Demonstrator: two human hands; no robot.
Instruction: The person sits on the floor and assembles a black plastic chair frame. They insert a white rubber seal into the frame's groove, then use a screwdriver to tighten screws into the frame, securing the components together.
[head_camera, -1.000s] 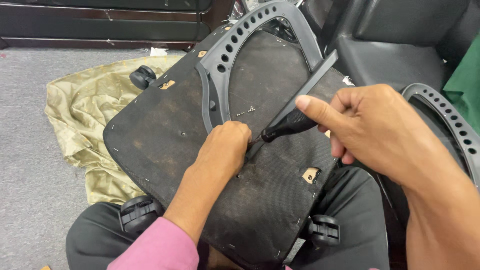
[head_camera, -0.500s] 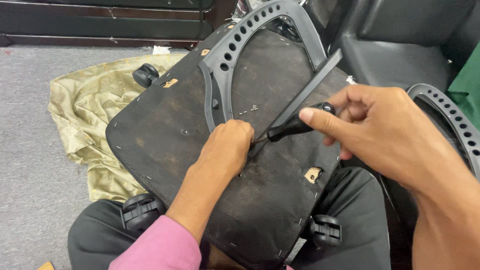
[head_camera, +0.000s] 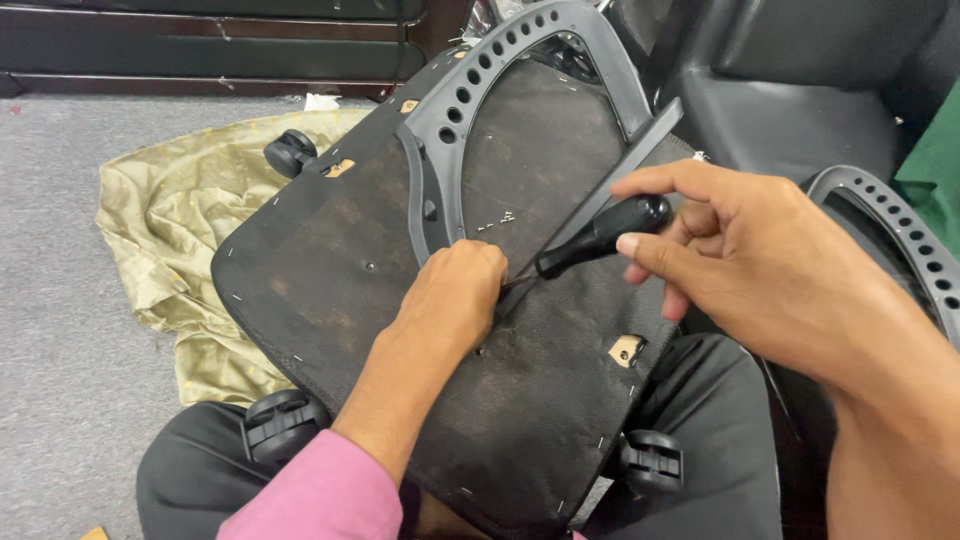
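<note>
Black plastic forms the handle of the screwdriver (head_camera: 600, 235); the right hand (head_camera: 745, 265) grasps it, thumb under the handle, index finger laid along its top, remaining fingers curled behind. The shaft runs down and left to a tip hidden at the left hand (head_camera: 455, 295). The left fingers are clenched into a loose fist and press on the seat base (head_camera: 330, 270) near its middle, just beside the tip; whether they pinch a fastener cannot be told.

The seat base lies underside up across the person's lap, covered in dusty black fabric stapled along its edges. A grey perforated armrest (head_camera: 470, 90) is mounted at its far edge, with a flat black bar (head_camera: 625, 165) running toward the right edge.

Step in hand, as judged: driving or prying a fastener at the middle of the base, the left hand steadying the tip.

The next move calls for keeping the shaft in line with the fastener, firm downward pressure from the right hand, and left fingers kept clear of the tip in case of slip.

Casters (head_camera: 285, 420) show at the near edge. An olive cloth (head_camera: 170, 230) lies on the floor (head_camera: 60, 350) to the left.
</note>
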